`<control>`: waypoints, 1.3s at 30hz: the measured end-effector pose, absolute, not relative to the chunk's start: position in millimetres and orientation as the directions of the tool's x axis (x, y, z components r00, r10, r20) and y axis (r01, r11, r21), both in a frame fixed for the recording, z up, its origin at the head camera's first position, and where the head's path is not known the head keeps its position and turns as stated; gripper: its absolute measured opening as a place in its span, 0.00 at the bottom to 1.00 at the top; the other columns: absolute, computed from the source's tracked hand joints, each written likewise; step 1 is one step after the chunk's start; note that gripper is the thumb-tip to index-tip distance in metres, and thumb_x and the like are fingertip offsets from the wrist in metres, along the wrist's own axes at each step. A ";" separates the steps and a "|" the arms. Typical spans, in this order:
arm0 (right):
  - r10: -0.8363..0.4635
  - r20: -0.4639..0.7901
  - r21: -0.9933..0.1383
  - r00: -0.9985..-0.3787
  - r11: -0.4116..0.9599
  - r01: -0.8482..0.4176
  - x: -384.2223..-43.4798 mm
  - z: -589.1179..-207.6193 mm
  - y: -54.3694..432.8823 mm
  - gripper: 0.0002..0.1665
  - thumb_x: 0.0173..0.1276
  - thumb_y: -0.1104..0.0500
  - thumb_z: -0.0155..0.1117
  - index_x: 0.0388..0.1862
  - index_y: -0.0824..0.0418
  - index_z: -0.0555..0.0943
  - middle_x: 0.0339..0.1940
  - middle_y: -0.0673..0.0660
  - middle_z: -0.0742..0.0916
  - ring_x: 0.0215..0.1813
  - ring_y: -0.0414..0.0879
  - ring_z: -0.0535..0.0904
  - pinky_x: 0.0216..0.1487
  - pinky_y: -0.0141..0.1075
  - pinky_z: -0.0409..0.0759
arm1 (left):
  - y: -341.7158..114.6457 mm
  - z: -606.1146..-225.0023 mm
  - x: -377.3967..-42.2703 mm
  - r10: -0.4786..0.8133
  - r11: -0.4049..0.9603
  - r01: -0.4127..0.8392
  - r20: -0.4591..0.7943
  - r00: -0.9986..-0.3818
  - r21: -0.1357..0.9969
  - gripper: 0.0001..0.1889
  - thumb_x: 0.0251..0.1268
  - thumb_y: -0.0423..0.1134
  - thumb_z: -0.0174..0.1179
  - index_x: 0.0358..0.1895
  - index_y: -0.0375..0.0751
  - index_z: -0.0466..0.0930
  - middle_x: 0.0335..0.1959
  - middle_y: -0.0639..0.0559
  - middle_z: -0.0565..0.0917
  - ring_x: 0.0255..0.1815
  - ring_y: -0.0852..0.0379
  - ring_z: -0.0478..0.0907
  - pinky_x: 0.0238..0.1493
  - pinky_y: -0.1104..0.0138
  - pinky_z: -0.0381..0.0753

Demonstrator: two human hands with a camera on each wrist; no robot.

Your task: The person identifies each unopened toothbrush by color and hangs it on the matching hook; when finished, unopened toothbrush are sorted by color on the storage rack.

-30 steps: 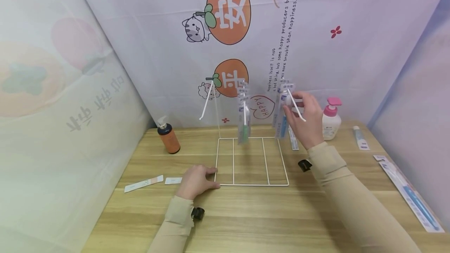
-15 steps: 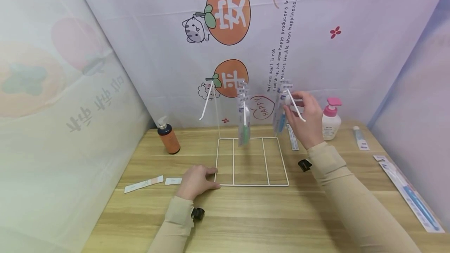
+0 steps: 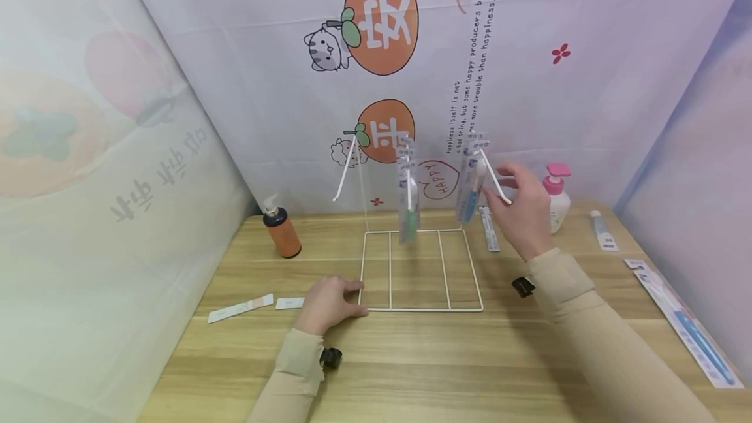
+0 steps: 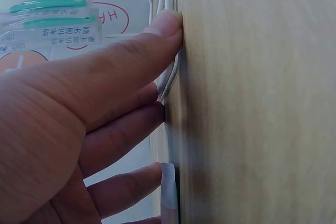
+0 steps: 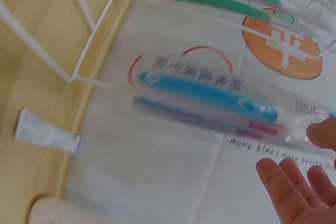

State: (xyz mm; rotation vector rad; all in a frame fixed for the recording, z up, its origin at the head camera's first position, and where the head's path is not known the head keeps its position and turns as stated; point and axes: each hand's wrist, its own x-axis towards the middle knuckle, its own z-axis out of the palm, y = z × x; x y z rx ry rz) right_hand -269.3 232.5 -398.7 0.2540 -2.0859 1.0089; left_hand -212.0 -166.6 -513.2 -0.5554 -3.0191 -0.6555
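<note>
A white wire rack (image 3: 424, 310) stands on the wooden table, its hooks pointing forward. My left hand (image 3: 326, 303) holds the front left corner of its base between thumb and fingers; the left wrist view shows the thumb (image 4: 164, 23) on the wire. Packaged blue toothbrushes (image 3: 472, 198) hang from the right hook, and packaged green toothbrushes (image 3: 410, 217) from the middle one. Nothing hangs on the left hook (image 3: 344, 172). Just right of the blue packs is my right hand (image 3: 519, 211), fingers parted and holding nothing. The right wrist view shows its fingertips (image 5: 273, 174) apart from the packs.
An orange pump bottle (image 3: 284, 235) stands left of the rack, a white bottle with pink pump (image 3: 558, 207) behind my right hand. A small tube (image 3: 603, 232), another toothbrush pack (image 3: 684, 325) and a slim packet (image 3: 489, 230) lie at right. Sachets (image 3: 241, 307) lie at left.
My right hand has let go of the front blue toothbrush pack and drawn back slightly to the right. That pack has swung back toward the others on the hook. The left hand stays put.
</note>
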 end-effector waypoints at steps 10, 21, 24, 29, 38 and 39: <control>0.108 0.641 -0.617 -0.760 0.660 -0.428 -245.6 -418.3 293.0 0.27 0.67 0.71 0.76 0.65 0.68 0.81 0.61 0.67 0.85 0.53 0.64 0.88 0.43 0.12 0.75 | -166.1 -513.0 -211.5 0.338 0.848 0.338 0.074 -0.938 0.409 0.32 0.52 0.58 0.84 0.60 0.50 0.92 0.55 0.47 0.91 0.56 0.43 0.87 0.55 0.49 0.85; -0.027 0.518 -0.519 -0.855 0.785 -0.339 -220.0 -444.2 406.9 0.27 0.69 0.61 0.80 0.65 0.59 0.85 0.60 0.64 0.88 0.50 0.22 0.75 0.51 0.14 0.65 | -165.9 -513.2 -211.4 0.335 0.843 0.334 0.075 -0.939 0.422 0.32 0.51 0.58 0.85 0.60 0.50 0.92 0.56 0.46 0.91 0.57 0.43 0.87 0.55 0.49 0.85; -0.065 0.433 -0.504 -0.899 0.809 -0.301 -212.3 -447.1 440.8 0.27 0.69 0.59 0.80 0.66 0.60 0.85 0.62 0.68 0.86 0.48 0.12 0.68 0.48 0.22 0.74 | -166.6 -513.2 -211.6 0.335 0.843 0.333 0.072 -0.940 0.422 0.32 0.52 0.58 0.84 0.61 0.50 0.92 0.56 0.47 0.91 0.57 0.43 0.87 0.55 0.49 0.85; -0.095 0.339 -0.437 -0.936 0.865 -0.247 -197.9 -449.9 485.7 0.26 0.65 0.58 0.83 0.60 0.62 0.87 0.62 0.74 0.84 0.42 0.14 0.70 0.37 0.47 0.85 | -166.6 -510.5 -210.3 0.330 0.842 0.326 0.067 -0.942 0.430 0.32 0.52 0.57 0.84 0.61 0.49 0.92 0.57 0.46 0.91 0.58 0.42 0.87 0.56 0.49 0.85; -0.116 0.185 -0.401 -0.976 0.897 -0.183 -185.3 -475.3 546.8 0.28 0.62 0.59 0.85 0.58 0.69 0.87 0.56 0.84 0.83 0.30 0.24 0.78 0.29 0.31 0.76 | -165.3 -510.0 -209.3 0.328 0.841 0.322 0.062 -0.942 0.436 0.32 0.52 0.56 0.85 0.61 0.49 0.92 0.57 0.45 0.90 0.57 0.42 0.87 0.54 0.49 0.85; -0.109 0.158 -0.416 -0.981 0.894 -0.167 -184.1 -479.0 552.6 0.29 0.62 0.58 0.85 0.59 0.69 0.86 0.56 0.85 0.83 0.31 0.29 0.81 0.30 0.32 0.77 | -165.2 -510.3 -209.3 0.330 0.841 0.323 0.063 -0.942 0.434 0.32 0.52 0.57 0.85 0.61 0.49 0.92 0.57 0.45 0.91 0.56 0.42 0.87 0.53 0.50 0.85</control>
